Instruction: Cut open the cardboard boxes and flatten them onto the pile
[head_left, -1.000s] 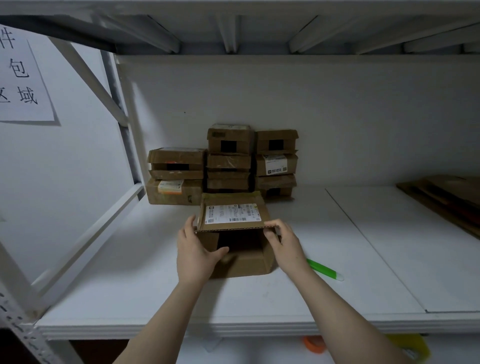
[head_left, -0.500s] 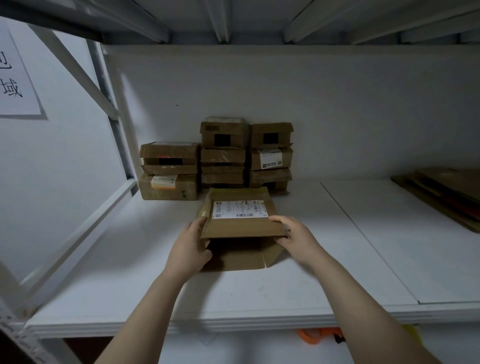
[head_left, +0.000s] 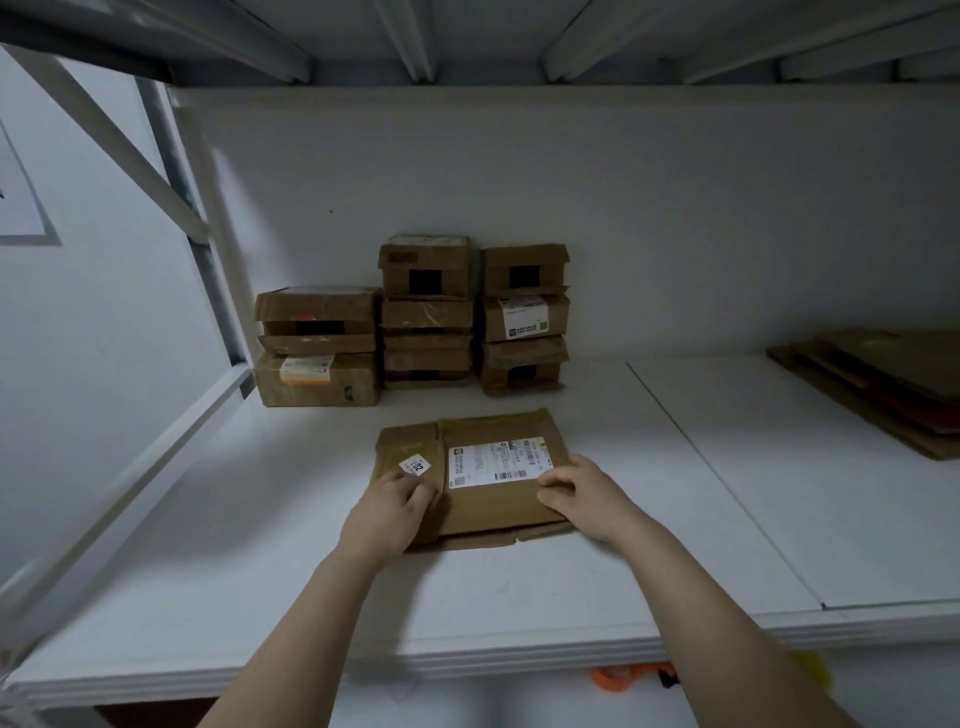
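On the shelf (head_left: 519, 587), near its front edge, held down a flattened cardboard box (head_left: 483, 506), label up. Had left hand (head_left: 387, 512) and right hand (head_left: 584, 499) apart at its two sides, fingers bent onto it; could not tell whether gripping or only pressing. Judged it flat but not yet on the pile of flat cardboard (head_left: 883, 384), well apart at right and cut off. Judged the stacked boxes (head_left: 423, 317) by the back wall still to do. Saw no cutter.
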